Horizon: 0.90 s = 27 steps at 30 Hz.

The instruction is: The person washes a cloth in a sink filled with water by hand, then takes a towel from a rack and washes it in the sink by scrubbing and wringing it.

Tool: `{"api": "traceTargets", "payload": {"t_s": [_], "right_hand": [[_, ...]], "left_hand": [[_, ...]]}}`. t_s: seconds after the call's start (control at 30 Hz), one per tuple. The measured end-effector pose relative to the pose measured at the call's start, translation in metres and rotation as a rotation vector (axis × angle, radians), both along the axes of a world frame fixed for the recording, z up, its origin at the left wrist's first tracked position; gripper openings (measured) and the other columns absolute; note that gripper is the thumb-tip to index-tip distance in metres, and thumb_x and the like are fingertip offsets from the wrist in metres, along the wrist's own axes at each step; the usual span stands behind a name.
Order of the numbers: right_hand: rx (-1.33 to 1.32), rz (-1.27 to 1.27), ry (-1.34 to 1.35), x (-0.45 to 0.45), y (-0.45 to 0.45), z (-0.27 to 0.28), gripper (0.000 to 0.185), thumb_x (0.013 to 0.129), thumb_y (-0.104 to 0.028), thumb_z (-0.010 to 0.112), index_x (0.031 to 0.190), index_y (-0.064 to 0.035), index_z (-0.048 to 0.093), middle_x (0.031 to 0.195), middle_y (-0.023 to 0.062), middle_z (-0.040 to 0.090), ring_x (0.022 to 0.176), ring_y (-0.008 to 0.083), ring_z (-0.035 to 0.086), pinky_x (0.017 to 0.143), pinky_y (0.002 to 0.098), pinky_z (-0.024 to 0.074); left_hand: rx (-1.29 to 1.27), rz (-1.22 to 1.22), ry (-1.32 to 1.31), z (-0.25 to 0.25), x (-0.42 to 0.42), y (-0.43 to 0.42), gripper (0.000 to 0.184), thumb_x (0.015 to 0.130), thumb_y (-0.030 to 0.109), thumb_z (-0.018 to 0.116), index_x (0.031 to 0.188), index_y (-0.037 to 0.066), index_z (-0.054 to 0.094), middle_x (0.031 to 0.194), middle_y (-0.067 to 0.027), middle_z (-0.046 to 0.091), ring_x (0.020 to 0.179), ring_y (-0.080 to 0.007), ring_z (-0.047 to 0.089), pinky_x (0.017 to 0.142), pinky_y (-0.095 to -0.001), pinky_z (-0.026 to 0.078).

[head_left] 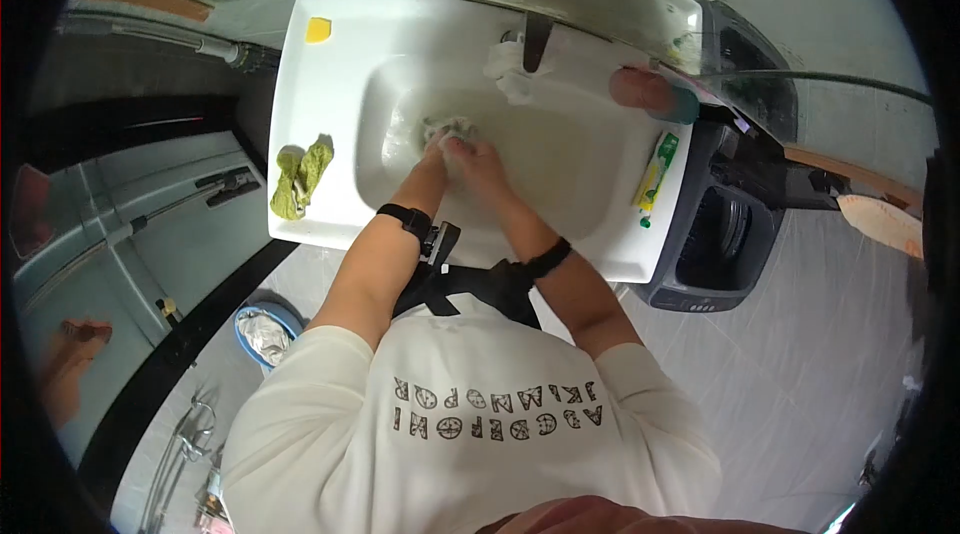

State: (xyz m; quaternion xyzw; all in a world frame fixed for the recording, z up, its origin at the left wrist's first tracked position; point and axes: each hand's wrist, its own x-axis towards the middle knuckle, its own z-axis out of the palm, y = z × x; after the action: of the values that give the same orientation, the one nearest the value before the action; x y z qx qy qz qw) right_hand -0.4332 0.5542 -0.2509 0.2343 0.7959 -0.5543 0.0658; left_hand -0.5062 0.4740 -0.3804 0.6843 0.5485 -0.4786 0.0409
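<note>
Down in the white sink (335, 134), both of my hands meet at a small wet whitish-grey cloth (452, 125). My left hand (436, 150) is closed on the cloth's left side. From the right, my right hand (480, 162) grips the same cloth, its fingers bunched close to the left ones. The fingertips are partly hidden by the cloth. Cloudy water seems to lie around the hands. A dark faucet (537, 39) rises at the back, with a white bunched cloth (513, 74) beside it.
On the sink rim are yellow soap (318, 30), a crumpled green cloth (300, 179), a green-and-yellow tube (657, 179), a reddish cup (638, 89) and a teal cup (677, 105). A dark washing machine (715, 244) stands right; a blue bucket (246, 339) holds white fabric.
</note>
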Motion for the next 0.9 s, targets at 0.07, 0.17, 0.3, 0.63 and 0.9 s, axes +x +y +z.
{"api": "traceTargets", "payload": {"t_s": [0.07,0.17,0.3,0.63,0.9], "right_hand": [[0.142,-0.134,-0.137,-0.010,-0.020,0.021,0.051,0.087,-0.042,0.046,0.084,0.0066,0.060,0.075,0.0248,0.061,0.071,0.0396,0.059,0.069,0.0442,0.0462],[0.462,-0.220,0.002,-0.018,-0.022,-0.040,0.050,0.088,-0.040,0.044,0.079,0.0070,0.060,0.073,0.0254,0.060,0.075,0.0411,0.059,0.070,0.0462,0.0456],[0.389,-0.286,-0.215,-0.025,-0.013,-0.036,0.049,0.088,-0.039,0.044,0.077,0.0050,0.061,0.073,0.0258,0.060,0.075,0.0412,0.059,0.068,0.0460,0.0462],[0.285,-0.150,-0.331,0.009,0.052,-0.004,0.054,0.085,-0.048,0.047,0.087,0.0036,0.061,0.079,0.0218,0.061,0.076,0.0368,0.060,0.070,0.0426,0.0449],[0.331,0.080,0.118,0.032,0.106,0.221,0.043,0.075,-0.032,0.067,0.097,0.0026,0.057,0.083,0.0157,0.057,0.074,0.0223,0.053,0.069,0.0316,0.0433]], "left_hand": [[0.253,0.814,-0.611,0.019,-0.001,0.009,0.049,0.088,0.036,0.045,0.131,0.014,0.035,0.137,-0.0090,0.034,0.124,-0.0272,0.035,0.098,-0.0409,0.036],[0.582,1.150,-0.860,0.100,0.005,0.003,0.044,0.088,0.032,0.043,0.128,0.013,0.039,0.136,-0.0091,0.037,0.122,-0.0288,0.039,0.101,-0.0403,0.032],[0.884,0.875,-0.949,0.077,0.006,-0.020,0.039,0.087,0.026,0.045,0.122,0.010,0.045,0.126,-0.0121,0.045,0.113,-0.0299,0.047,0.095,-0.0402,0.037],[0.547,1.678,-1.541,0.115,0.008,-0.019,0.038,0.080,0.022,0.059,0.114,0.008,0.052,0.109,-0.0147,0.058,0.099,-0.0270,0.057,0.080,-0.0413,0.047],[0.675,1.107,-0.936,0.293,-0.046,-0.075,0.021,0.077,0.018,0.064,0.094,0.006,0.062,0.084,-0.0176,0.062,0.084,-0.0353,0.058,0.071,-0.0429,0.046]]}}
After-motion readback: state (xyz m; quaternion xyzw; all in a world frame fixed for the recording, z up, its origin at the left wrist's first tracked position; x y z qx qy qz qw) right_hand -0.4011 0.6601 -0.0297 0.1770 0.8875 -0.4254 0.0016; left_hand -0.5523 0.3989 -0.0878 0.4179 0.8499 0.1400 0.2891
